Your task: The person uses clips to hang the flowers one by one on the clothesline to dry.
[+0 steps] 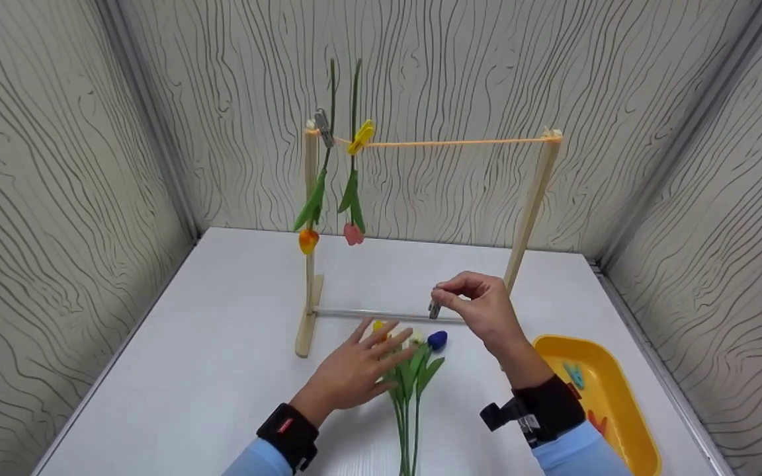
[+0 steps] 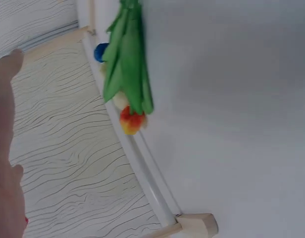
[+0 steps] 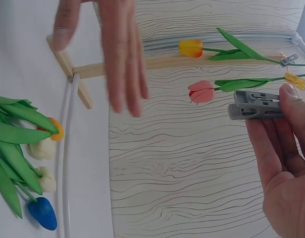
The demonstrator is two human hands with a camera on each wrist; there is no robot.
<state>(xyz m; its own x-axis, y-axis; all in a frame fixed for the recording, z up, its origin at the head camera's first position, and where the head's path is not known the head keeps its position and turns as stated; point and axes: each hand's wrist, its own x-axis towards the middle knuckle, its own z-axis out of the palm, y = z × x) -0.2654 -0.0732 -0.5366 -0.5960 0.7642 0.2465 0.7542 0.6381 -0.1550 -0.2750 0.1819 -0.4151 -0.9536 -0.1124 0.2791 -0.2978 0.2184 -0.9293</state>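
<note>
Between thumb and fingertips my right hand (image 1: pixel 477 304) pinches a grey clothespin (image 3: pixel 256 105), raised over the table near the rack's lower bar. My left hand (image 1: pixel 358 370) is spread with straight fingers above a bunch of artificial tulips (image 1: pixel 411 377), holding nothing. The bunch lies on the table, stems toward me; a blue tulip (image 3: pixel 42 213), pale ones and an orange-yellow one (image 2: pixel 130 120) show. On the rack's orange string (image 1: pixel 454 143) hang two tulips head down: an orange one (image 1: pixel 308 241) under a grey clothespin (image 1: pixel 323 127) and a pink one (image 1: pixel 353 234) under a yellow clothespin (image 1: pixel 361 137).
A wooden rack (image 1: pixel 532 211) with two posts stands across the table (image 1: pixel 222 330). To the right, beside my right forearm, is a yellow tray (image 1: pixel 632 403) with a teal clothespin (image 1: pixel 573 375) and a red one (image 1: pixel 597 422). Patterned panels (image 1: pixel 434 66) enclose the back and sides.
</note>
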